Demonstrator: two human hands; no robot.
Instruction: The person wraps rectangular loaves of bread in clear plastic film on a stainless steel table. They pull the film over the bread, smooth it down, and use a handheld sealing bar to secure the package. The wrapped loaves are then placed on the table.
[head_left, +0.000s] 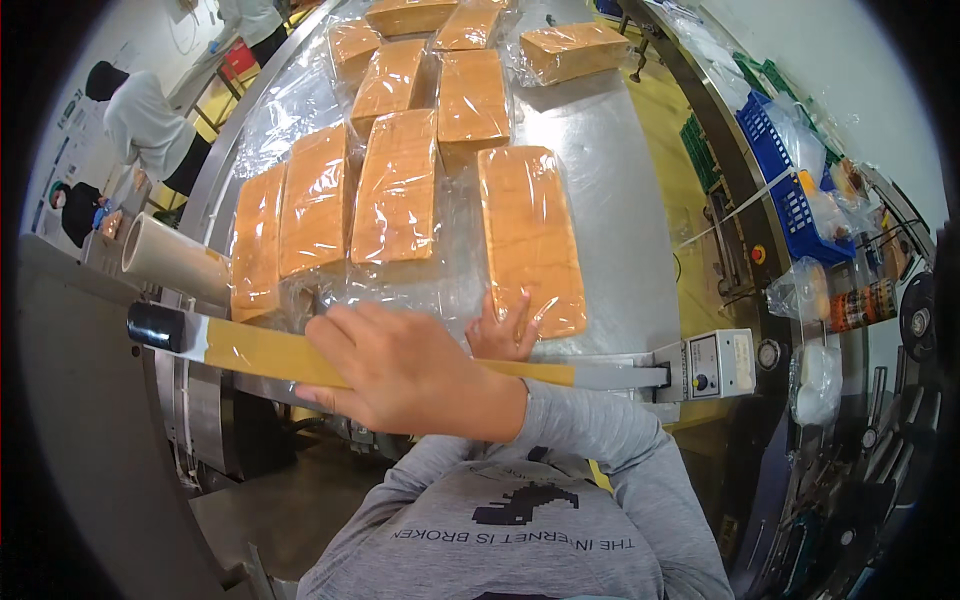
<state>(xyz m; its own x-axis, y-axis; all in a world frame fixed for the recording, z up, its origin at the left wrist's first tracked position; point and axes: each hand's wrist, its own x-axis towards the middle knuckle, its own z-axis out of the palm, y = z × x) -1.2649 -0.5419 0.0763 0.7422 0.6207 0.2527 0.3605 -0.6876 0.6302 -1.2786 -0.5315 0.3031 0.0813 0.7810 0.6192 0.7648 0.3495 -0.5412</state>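
Observation:
My right arm crosses to the left over my left wrist. My right hand (395, 365) is closed around the long yellow-and-grey lever arm (265, 350) of a bag heat sealer, fingers over the top and thumb below. The lever has a black end cap at the left and meets a control box (715, 365) with a knob at the right. Beyond the lever, my left hand (503, 330) lies with fingers spread on the near end of an orange-brown rectangular block (530, 235) in clear film. The lever and my right wrist hide part of the left hand.
Several similar film-wrapped blocks (395, 190) cover the left and far metal table (625, 190); another block (575, 52) lies far right. A film roll (175, 258) sits at the left. A blue crate (790, 185) stands right. Other people (150, 130) are at the far left.

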